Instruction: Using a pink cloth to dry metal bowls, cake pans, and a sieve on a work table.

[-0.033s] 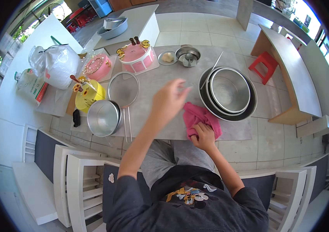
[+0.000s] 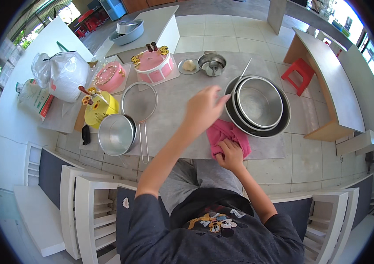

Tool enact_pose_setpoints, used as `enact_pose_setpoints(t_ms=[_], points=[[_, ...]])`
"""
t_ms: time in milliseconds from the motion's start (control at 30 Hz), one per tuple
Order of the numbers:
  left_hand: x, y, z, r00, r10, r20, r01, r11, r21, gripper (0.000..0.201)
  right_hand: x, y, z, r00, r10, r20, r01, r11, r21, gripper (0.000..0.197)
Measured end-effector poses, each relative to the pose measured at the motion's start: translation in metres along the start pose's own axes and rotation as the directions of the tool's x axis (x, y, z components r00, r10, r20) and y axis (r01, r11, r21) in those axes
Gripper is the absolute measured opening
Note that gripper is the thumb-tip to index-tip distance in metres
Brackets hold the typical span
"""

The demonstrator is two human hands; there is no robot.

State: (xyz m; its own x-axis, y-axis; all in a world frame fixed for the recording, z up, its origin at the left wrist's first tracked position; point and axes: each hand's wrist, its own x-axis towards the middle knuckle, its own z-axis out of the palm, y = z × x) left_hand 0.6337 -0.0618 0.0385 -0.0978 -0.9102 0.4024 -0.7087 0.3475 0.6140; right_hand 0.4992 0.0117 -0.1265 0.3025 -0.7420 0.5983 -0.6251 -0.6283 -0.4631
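Unmoved since the earlier frame. Head view: left hand (image 2: 202, 110) raised, fingers loosely spread, holding nothing, just beside nested steel bowls (image 2: 259, 105). Right hand (image 2: 230, 152) pressed closed onto pink cloth (image 2: 224, 134) at table edge (image 2: 266, 152). Wiping seemingly unfinished.

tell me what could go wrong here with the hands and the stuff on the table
1. The left hand is raised beside the stacked metal bowls, whose rim reaches close to the table edge; a bump might push them off.
2. The right hand presses the pink cloth near the table's front edge, so the cloth may slip off.
3. The left arm reaches across near the sieve, whose long handle could get knocked.
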Motion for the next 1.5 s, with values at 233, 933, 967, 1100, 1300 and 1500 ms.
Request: enact_pose_setpoints(t_ms=[233,933,967,1100,1300,1500], points=[[0.077,-0.006,0.114,0.995,0.031,0.093,-0.073,0.865,0.497,0.016,-0.006,-0.005,0.009,0.999,0.006,-0.034,-0.005,1.0,0.018,0.03],[0.055,0.035,0.035,0.977,0.173,0.123,-0.16,0.981,-0.109,0.045,-0.005,-0.004,0.0,0.999,0.046,-0.02,-0.045,0.997,0.062,0.028],[0.046,0.033,0.023,0.98,0.197,0.004,-0.193,0.961,-0.199,0.046,-0.005,-0.001,-0.003,0.998,0.052,-0.022,-0.05,0.997,0.059,0.028],[-0.01,0.006,-0.047,0.861,0.272,-0.43,-0.355,0.927,-0.123,0.048,0.01,-0.011,-0.016,0.953,0.176,0.245,-0.268,0.868,0.419,0.045],[-0.11,-0.07,-0.095,0.743,0.631,-0.224,-0.457,0.723,0.518,0.057,0.077,-0.05,-0.023,0.862,0.346,0.371,-0.47,0.268,0.841,0.05],[-0.134,-0.073,-0.104,0.84,0.389,-0.378,-0.297,0.913,0.28,0.065,0.108,-0.046,-0.007,0.909,0.269,0.317,-0.416,0.573,0.707,0.024]])
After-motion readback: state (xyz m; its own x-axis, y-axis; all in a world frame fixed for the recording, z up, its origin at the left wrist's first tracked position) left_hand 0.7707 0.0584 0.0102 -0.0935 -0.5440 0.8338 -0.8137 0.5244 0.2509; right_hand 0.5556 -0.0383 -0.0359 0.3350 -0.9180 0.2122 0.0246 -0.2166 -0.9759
